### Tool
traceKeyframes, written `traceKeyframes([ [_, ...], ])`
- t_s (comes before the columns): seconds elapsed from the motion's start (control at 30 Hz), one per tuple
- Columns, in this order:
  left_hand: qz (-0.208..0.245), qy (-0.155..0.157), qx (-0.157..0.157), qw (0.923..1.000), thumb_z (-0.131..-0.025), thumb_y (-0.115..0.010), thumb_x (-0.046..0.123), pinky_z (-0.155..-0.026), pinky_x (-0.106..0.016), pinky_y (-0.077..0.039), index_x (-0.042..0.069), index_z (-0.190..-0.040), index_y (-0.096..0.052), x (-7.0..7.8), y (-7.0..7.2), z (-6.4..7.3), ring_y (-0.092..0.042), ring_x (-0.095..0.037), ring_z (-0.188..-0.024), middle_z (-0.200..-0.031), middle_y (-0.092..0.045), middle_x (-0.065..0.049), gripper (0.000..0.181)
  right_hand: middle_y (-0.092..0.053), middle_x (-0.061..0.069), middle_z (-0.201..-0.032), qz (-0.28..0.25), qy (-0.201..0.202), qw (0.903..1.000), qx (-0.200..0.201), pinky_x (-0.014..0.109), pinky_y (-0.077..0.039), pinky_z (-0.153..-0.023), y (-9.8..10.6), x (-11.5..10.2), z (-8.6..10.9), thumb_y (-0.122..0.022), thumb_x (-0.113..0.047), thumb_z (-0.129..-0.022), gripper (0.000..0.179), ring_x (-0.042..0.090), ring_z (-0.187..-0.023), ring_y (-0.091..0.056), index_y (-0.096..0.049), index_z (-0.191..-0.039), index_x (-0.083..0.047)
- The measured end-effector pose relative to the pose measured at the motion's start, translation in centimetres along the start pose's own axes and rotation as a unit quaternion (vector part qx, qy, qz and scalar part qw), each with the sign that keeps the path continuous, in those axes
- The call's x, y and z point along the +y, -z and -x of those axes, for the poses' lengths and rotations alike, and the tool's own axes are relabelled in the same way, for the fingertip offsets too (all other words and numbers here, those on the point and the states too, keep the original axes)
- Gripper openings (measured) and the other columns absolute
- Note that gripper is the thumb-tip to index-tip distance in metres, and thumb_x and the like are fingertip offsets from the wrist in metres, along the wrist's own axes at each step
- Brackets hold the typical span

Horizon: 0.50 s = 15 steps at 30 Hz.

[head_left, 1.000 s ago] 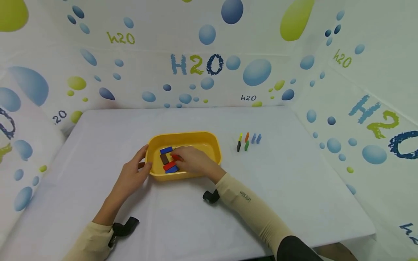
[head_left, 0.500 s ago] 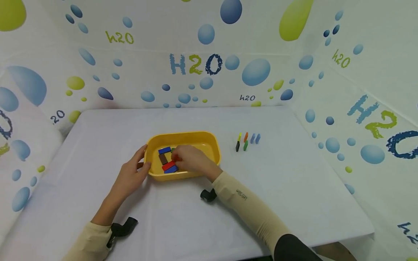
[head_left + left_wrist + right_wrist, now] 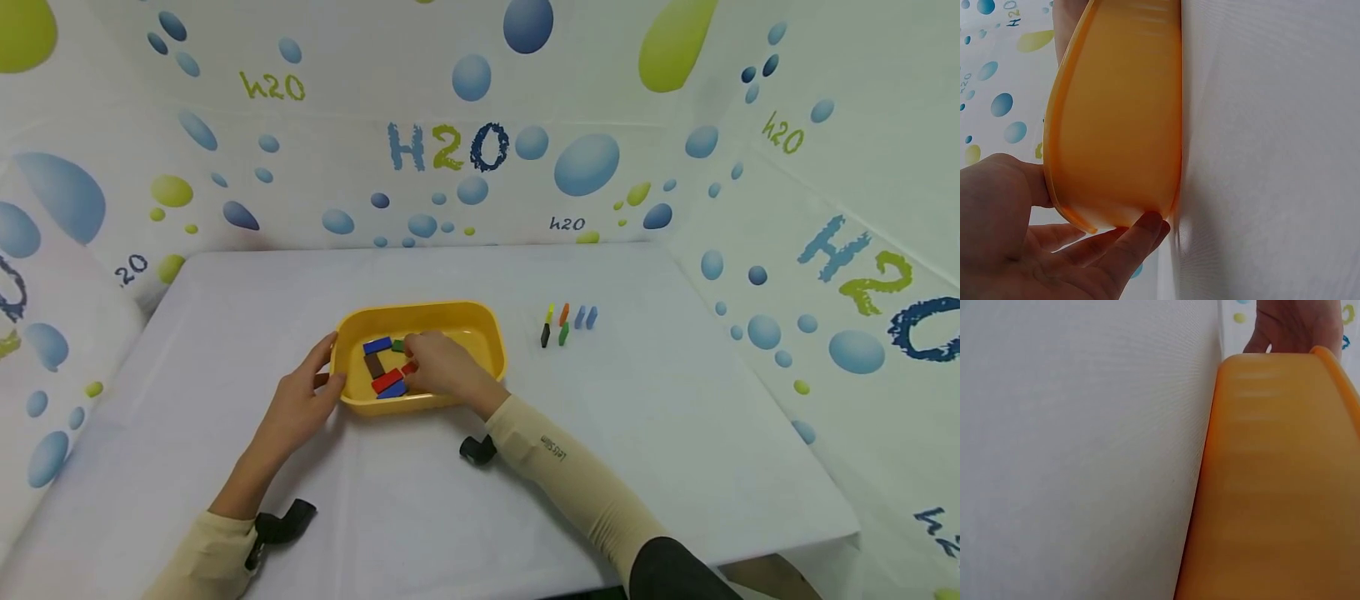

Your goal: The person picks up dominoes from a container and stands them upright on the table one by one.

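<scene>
The tray (image 3: 435,318) looks like smooth plastic with a soft sheen. Matt, finely textured cloth (image 3: 1272,156) covers the bench (image 3: 675,433). The sleeves (image 3: 581,475) are matt fabric; the wrist cameras (image 3: 285,524) have plastic-looking casings.

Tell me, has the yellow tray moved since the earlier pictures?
No; in the head view, the yellow tray keeps its place against the big H2O lettering behind it.

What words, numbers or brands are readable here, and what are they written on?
"H2O", large: backdrop, centre and right.
"h2O", small: backdrop, several places.
"2O": backdrop, left; other edge lettering is cut off.
"LetsSlim", seemingly: right sleeve, too small to be sure.
Yellow tray, coloured blocks: no readable text.
</scene>
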<state>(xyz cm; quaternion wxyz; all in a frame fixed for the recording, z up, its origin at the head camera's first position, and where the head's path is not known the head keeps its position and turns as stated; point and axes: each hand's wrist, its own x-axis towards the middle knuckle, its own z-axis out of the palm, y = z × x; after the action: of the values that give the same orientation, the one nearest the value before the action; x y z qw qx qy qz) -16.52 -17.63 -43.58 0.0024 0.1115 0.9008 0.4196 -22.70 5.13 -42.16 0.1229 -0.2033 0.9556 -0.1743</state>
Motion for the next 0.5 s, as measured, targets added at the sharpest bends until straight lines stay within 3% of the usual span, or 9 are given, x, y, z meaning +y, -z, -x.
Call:
traceKeyframes([
  [0.27,0.002,-0.001,0.003,1.0000,-0.108,-0.050,0.020,-0.094,-0.058,-0.054,0.011,-0.167,-0.021,-0.08,-0.04,0.00,-0.056,-0.053,-0.125,-0.158,-0.039,-0.030,0.067,-0.060,0.000,-0.088,-0.017,-0.015,0.9997,0.008,0.020,-0.046,-0.063,0.11,-0.08,-0.03,-0.081,-0.022,-0.092,0.030,0.014,-0.079,-0.057,-0.062,-0.112,-0.010],
  [0.5,0.003,0.000,0.005,1.0000,-0.108,-0.050,0.020,-0.095,-0.059,-0.053,0.011,-0.167,-0.022,0.05,-0.02,0.07,-0.057,-0.053,-0.124,-0.157,-0.039,-0.030,0.066,-0.059,-0.001,-0.085,-0.013,0.011,0.9996,0.022,0.019,-0.044,-0.062,0.19,0.10,0.17,-0.082,-0.024,-0.091,0.027,0.014,-0.077,-0.055,-0.067,-0.107,-0.008],
])
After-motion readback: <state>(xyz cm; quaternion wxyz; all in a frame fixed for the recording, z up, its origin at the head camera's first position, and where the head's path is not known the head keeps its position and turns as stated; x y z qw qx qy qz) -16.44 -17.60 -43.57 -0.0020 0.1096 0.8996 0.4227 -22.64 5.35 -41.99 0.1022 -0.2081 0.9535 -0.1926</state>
